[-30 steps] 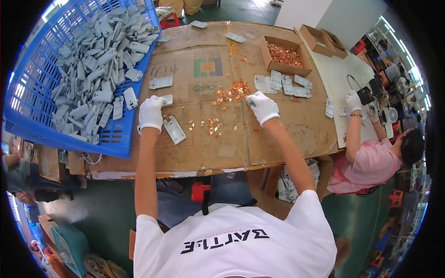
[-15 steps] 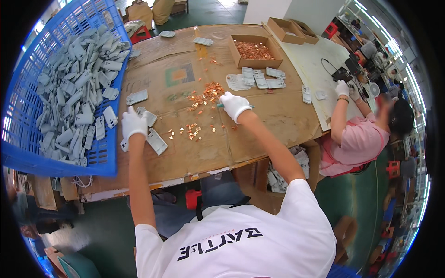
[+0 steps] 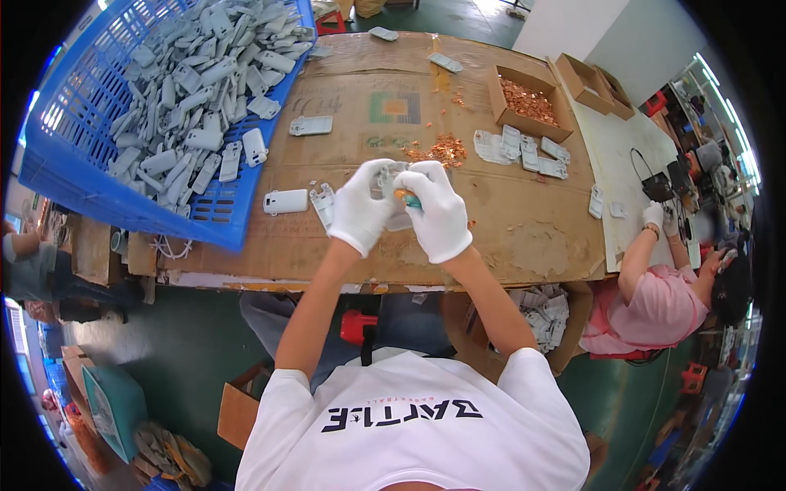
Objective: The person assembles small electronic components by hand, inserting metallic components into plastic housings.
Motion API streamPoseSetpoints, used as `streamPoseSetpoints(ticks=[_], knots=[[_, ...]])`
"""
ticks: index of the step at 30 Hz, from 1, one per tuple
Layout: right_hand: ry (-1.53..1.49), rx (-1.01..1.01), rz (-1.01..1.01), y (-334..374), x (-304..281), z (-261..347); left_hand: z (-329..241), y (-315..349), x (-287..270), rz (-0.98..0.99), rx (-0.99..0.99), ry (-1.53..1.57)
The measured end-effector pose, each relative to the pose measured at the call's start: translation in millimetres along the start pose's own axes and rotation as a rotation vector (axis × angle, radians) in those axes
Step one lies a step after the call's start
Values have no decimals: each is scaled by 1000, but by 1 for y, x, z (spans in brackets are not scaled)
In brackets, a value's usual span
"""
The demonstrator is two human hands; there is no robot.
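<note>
White gloves cover both of my hands, which meet over the cardboard-covered table (image 3: pixel 524 221). My left hand (image 3: pixel 362 206) closes around a light grey plastic casing (image 3: pixel 399 219), partly hidden by the fingers. My right hand (image 3: pixel 435 211) pinches a small teal-green tool (image 3: pixel 412 201) against it; the tool's kind is hard to make out. A coppery bit (image 3: pixel 399 194) shows by the right fingertips. Just beyond the hands lies a heap of small copper-coloured metal pieces (image 3: pixel 446 150). Beside my left wrist rest two more casings, one whole (image 3: pixel 286 202) and one partly covered (image 3: pixel 322 206).
A blue plastic basket (image 3: pixel 233 229) piled with grey casings (image 3: pixel 184 123) stands at the left. An open carton (image 3: pixel 536 124) of copper pieces sits at the far right, several casings (image 3: pixel 530 152) before it. A co-worker in pink (image 3: pixel 651 304) works at the right.
My left hand has come right from the loose casings, bringing one with it. My right hand has drawn back from the copper heap to meet it. The whole view has shifted.
</note>
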State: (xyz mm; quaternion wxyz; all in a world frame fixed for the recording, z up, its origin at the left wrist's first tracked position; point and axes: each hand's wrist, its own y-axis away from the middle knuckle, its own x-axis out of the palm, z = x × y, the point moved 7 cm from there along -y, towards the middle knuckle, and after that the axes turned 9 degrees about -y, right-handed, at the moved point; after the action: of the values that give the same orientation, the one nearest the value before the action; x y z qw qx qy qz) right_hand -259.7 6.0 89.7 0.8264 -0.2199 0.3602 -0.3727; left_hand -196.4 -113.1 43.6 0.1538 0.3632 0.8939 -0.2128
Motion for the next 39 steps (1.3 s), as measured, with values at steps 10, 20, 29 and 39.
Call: streamPoseSetpoints(ticks=[10,20,29,39], knots=[[11,156,-146,28,-10,19,-45,61,-17,-65,34,-123],[-643,771,-30,100,15,1,-31,133,-15,-93,-132,-23],[-502,822,210,158,24,11,-11,181,-14,102,-320,-15],[27,369,230,158,10,49,-2,192,1,212,-155,-298]])
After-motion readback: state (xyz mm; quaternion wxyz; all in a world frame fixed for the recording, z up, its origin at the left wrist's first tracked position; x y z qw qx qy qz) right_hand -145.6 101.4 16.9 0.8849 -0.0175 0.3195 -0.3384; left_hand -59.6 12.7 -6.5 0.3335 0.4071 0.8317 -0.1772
